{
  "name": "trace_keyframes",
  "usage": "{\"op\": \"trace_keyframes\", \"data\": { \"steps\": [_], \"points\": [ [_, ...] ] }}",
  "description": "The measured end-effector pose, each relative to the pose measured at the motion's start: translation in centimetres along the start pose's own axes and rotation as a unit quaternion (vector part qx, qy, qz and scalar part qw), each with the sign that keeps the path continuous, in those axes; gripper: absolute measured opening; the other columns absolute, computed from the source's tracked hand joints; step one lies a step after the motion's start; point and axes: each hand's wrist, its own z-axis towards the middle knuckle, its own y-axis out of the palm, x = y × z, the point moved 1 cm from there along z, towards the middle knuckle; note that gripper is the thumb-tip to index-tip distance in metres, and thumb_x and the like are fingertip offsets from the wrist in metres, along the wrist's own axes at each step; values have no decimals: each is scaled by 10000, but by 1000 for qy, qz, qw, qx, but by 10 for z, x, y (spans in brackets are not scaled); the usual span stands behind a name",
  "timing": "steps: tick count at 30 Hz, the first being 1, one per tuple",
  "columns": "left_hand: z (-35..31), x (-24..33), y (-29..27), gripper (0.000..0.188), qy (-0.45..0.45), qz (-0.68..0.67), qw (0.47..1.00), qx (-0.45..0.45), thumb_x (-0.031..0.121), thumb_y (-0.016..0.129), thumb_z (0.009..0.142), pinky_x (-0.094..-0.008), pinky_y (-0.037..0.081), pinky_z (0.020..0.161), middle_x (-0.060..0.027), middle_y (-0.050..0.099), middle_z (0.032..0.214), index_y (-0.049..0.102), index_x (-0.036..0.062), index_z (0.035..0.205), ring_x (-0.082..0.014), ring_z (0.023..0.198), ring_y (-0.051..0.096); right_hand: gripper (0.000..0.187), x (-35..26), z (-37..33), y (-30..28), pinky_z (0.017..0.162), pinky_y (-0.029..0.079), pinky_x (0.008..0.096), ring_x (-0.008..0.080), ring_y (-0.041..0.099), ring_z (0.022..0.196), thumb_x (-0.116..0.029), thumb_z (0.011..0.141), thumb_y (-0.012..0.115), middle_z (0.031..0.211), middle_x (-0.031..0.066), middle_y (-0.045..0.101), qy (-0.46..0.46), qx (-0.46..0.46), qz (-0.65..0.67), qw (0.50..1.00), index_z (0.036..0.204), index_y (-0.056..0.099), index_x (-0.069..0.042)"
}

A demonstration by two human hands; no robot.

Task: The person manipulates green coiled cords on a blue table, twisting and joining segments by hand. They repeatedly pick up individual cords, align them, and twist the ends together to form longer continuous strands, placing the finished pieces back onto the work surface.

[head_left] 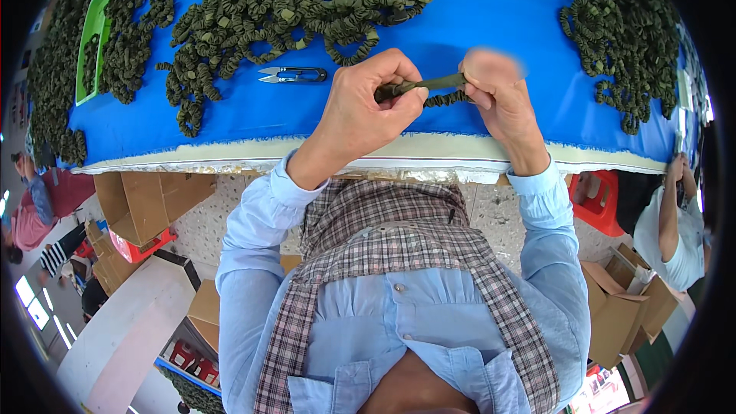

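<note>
Above the near table edge, my left hand (pixel 373 100) and my right hand (pixel 500 92) are both closed on one dark green gathered elastic fabric band (pixel 440 83). A smooth strip of it runs taut between my fingertips, and a ruched part (pixel 446 99) shows just below. The part inside my left fist is hidden, and my right fingers are partly blurred. To the left of my left hand lie thread snips (pixel 295 74) with dark handles, blades pointing left. Beyond my hands spreads a large heap of similar ruched bands (pixel 299 8).
The table has a blue cloth (pixel 253 111) with a pale front edge. More bands (pixel 617 31) are piled at the right. A green tray (pixel 86 69) stands at the far left. Cardboard boxes (pixel 146 203), red stools (pixel 598 199) and people at both sides surround the table.
</note>
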Motion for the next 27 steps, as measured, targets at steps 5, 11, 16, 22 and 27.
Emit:
{"op": "trace_keyframes", "data": {
  "steps": [5, 11, 16, 22, 27],
  "points": [
    [0, 3, -9, 104, 10, -2, 1000, -26, -36, 572, 842, -192, 379, 553, -8, 574, 765, 569, -11, 943, -24, 671, 507, 195, -2, 1, 0, 454, 258, 189, 16, 374, 495, -119, 876, 576, 600, -24, 516, -15, -9, -25, 1000, 700, 582, -33],
    [0, 8, -11, 284, 31, -18, 999, -41, -91, 473, 808, -218, 440, 621, -38, 579, 838, 544, -22, 1074, -61, 726, 551, 161, -1, -4, 16, 442, 302, 210, 26, 433, 499, -157, 893, 625, 591, -30, 527, -1, -24, -235, 972, 788, 650, -37],
    [1, 9, -10, 368, -21, -86, 994, -67, -85, 468, 815, -255, 496, 757, -70, 592, 916, 485, -17, 1177, -108, 816, 598, 202, 4, -3, 18, 454, 316, 225, 25, 457, 521, -229, 916, 626, 596, -24, 545, -61, -85, -333, 937, 863, 645, -35],
    [2, -17, -2, 270, 37, -134, 990, -27, 25, 557, 898, -293, 483, 853, -87, 601, 959, 489, -16, 1156, -151, 955, 595, 238, 10, 2, 13, 595, 415, 211, 57, 527, 667, -237, 955, 576, 722, 13, 590, -30, -76, -129, 988, 926, 610, -3],
    [1, -23, 1, 215, 15, -292, 956, -10, 57, 528, 926, -307, 487, 840, -91, 591, 930, 495, -12, 1127, -152, 907, 586, 273, 2, 2, 15, 629, 434, 211, 69, 526, 682, -254, 976, 537, 780, 33, 590, 45, -98, -111, 988, 908, 596, 3]
  ]
}}
